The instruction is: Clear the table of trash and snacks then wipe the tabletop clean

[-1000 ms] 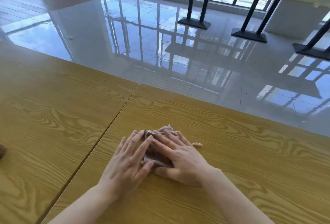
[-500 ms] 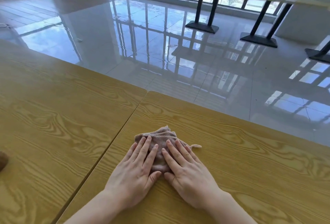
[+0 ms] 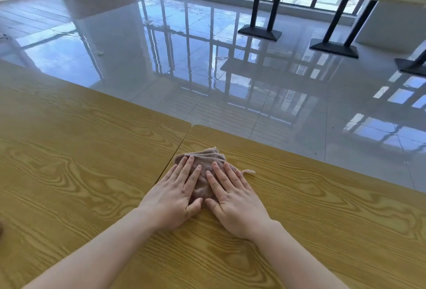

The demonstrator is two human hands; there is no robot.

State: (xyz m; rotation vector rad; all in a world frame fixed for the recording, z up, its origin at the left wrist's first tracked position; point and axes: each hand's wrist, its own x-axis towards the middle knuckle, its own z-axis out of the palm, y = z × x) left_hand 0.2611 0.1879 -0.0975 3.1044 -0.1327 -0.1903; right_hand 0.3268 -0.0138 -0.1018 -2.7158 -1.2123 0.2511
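Both hands, left and right, lie flat, fingers spread, pressing the cloth at lower centre on the bench. Risk: cloth snags the seam or slides off the far edge.

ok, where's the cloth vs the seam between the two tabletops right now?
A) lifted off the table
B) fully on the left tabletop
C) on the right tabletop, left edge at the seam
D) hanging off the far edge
C: the cloth lies flat on the right tabletop under the left hand and right hand, its left edge by the seam.
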